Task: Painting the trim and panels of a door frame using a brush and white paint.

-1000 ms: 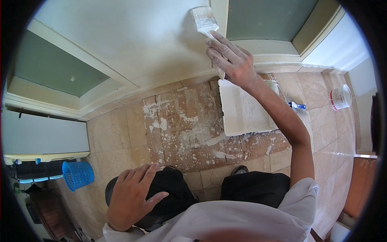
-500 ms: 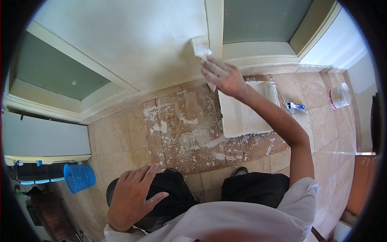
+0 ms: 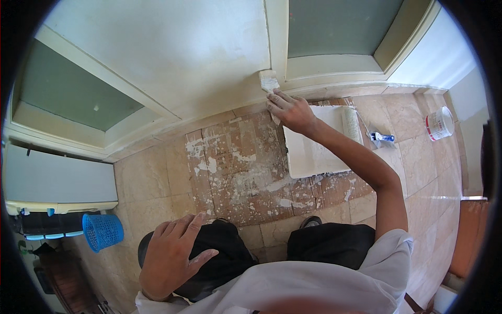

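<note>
A wide paintbrush (image 3: 269, 81), smeared with white paint, is gripped in my right hand (image 3: 293, 112). Its bristles touch the lower part of the pale wall panel (image 3: 209, 57), close to the upright trim strip (image 3: 278, 42). Beneath my right forearm lies a white paint tray (image 3: 308, 157) with a paint roller (image 3: 351, 123) resting at its right side; the roller's blue handle (image 3: 384, 137) sticks out past the tray. My left hand (image 3: 175, 251) rests over my left knee, palm down, fingers stretched and thumb apart, holding nothing. Paint flecks show on its fingertips.
Paint-spattered cardboard (image 3: 235, 172) covers the tiled floor before my feet. A white bucket (image 3: 440, 124) stands at the right by the wall. On the left are a blue perforated basket (image 3: 103, 232) and a white cabinet-like unit (image 3: 60, 175). Greenish panes (image 3: 340, 26) flank the panel.
My right hand has moved the paintbrush down the wall panel, slightly to the right, toward the baseboard. The left hand has stayed on the knee.
</note>
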Demonstrator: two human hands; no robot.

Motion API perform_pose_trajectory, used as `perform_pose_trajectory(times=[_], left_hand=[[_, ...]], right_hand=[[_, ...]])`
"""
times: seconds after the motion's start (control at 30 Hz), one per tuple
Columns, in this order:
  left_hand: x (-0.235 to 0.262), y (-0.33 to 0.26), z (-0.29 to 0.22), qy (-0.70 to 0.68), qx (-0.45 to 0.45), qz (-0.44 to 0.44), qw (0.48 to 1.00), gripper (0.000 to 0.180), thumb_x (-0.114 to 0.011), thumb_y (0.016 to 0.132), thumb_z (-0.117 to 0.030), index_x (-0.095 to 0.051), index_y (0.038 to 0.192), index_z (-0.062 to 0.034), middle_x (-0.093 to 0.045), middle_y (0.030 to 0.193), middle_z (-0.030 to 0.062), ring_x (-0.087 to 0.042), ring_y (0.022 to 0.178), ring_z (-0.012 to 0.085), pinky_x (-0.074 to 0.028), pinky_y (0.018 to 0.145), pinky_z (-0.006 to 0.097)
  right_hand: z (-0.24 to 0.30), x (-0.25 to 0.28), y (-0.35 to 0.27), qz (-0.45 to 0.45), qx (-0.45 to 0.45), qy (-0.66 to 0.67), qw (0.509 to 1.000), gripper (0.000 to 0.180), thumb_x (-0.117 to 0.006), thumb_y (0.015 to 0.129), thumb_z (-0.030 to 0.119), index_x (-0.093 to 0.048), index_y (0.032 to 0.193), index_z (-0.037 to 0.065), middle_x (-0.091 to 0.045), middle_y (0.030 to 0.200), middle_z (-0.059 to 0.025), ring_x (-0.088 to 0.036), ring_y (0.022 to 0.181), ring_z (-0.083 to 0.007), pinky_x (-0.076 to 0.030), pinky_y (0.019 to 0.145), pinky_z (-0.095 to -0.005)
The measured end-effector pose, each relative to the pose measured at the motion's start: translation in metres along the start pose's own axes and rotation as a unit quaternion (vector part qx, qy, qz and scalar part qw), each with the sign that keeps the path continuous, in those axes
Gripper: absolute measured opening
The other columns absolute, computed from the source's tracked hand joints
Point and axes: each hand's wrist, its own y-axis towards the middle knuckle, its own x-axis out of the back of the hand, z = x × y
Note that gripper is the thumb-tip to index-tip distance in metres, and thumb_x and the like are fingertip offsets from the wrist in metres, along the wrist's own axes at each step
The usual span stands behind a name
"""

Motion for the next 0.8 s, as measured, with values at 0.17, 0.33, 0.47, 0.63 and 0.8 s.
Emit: perform_pose_trajectory(times=[0.17,0.33,0.47,0.63,0.8], left_hand=[[-0.001,0.000,0.000,0.000,-0.003,0.003,1.000,0.068,-0.072,0.082,-0.043,-0.051,0.132,-0.0023,-0.059,0.127,0.0184,-0.057,0.113,0.0360,-0.042,0.100,0.044],[-0.001,0.000,0.001,-0.004,0.008,0.006,1.000,0.068,-0.073,0.081,-0.042,-0.051,0.132,-0.0027,-0.059,0.127,0.0177,-0.057,0.113,0.0356,-0.042,0.100,0.044],[-0.002,0.001,0.001,0.003,0.001,0.000,1.000,0.068,-0.073,0.081,-0.042,-0.051,0.133,-0.0030,-0.059,0.127,0.0176,-0.057,0.113,0.0351,-0.043,0.099,0.044],[-0.001,0.002,0.000,0.002,-0.002,-0.003,1.000,0.069,-0.073,0.081,-0.043,-0.051,0.132,-0.0028,-0.059,0.127,0.0179,-0.057,0.112,0.0349,-0.042,0.100,0.044],[-0.002,0.001,0.001,0.001,-0.005,0.001,1.000,0.069,-0.072,0.081,-0.044,-0.051,0.132,-0.0020,-0.059,0.127,0.0180,-0.057,0.111,0.0349,-0.042,0.100,0.044]], right_hand=[[-0.008,0.035,0.032,-0.002,-0.015,0.016,1.000,0.029,-0.059,0.082,0.012,-0.062,0.111,0.008,-0.062,0.126,-0.0074,-0.059,0.121,-0.0250,-0.057,0.076,-0.0349],[-0.015,0.080,0.073,-0.167,-0.009,-0.025,0.986,0.027,-0.060,0.080,0.008,-0.065,0.107,0.008,-0.060,0.131,-0.0088,-0.056,0.126,-0.0236,-0.058,0.077,-0.0327],[-0.017,0.070,0.074,-0.191,-0.017,-0.023,0.981,0.024,-0.059,0.081,0.008,-0.066,0.104,0.008,-0.059,0.134,-0.0092,-0.053,0.129,-0.0237,-0.058,0.076,-0.0325],[-0.003,-0.008,0.018,-0.015,0.009,-0.004,1.000,0.031,-0.060,0.081,0.009,-0.064,0.112,0.010,-0.059,0.132,-0.0078,-0.056,0.125,-0.0237,-0.058,0.074,-0.0341],[-0.006,0.001,0.012,0.080,0.031,0.074,0.994,0.026,-0.060,0.084,0.016,-0.062,0.110,0.011,-0.059,0.129,-0.0058,-0.059,0.117,-0.0236,-0.058,0.069,-0.0354]])
